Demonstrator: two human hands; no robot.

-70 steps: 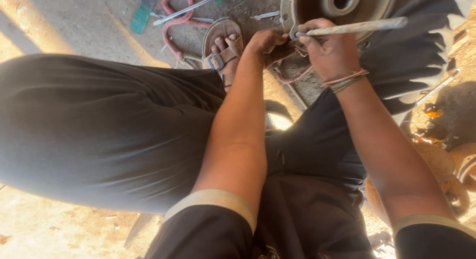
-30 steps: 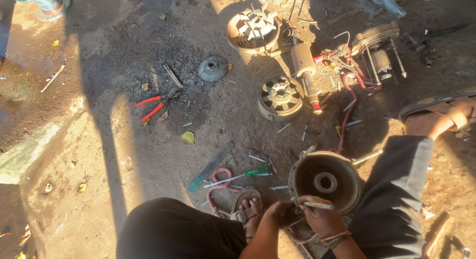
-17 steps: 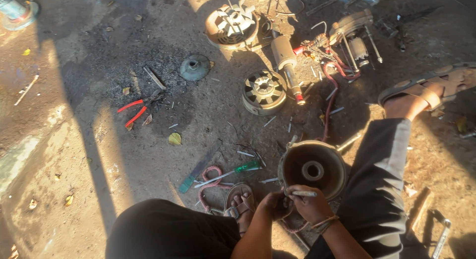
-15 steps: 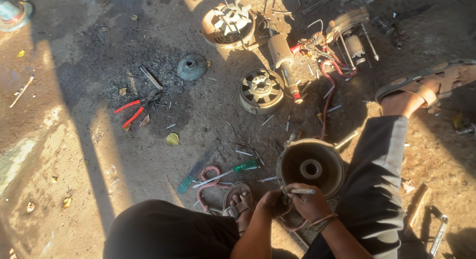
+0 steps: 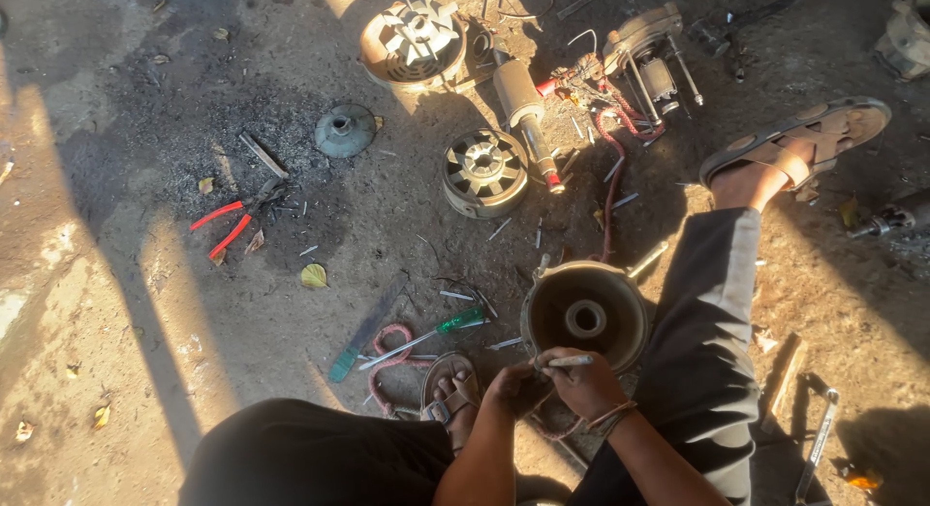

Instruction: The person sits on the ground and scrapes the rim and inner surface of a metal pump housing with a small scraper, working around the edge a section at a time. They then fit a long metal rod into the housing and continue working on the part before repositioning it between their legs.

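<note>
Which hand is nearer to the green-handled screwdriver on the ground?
Left. The left hand is just right of the green-handled screwdriver, beside the sandalled foot; the right hand is farther right, holding a thin metal tool.

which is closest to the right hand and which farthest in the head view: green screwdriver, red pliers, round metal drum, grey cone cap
1. round metal drum, just above the right hand
2. green screwdriver, on the ground to its left
3. grey cone cap, far up and left
4. red pliers, far left, slightly farther than the cap
</note>
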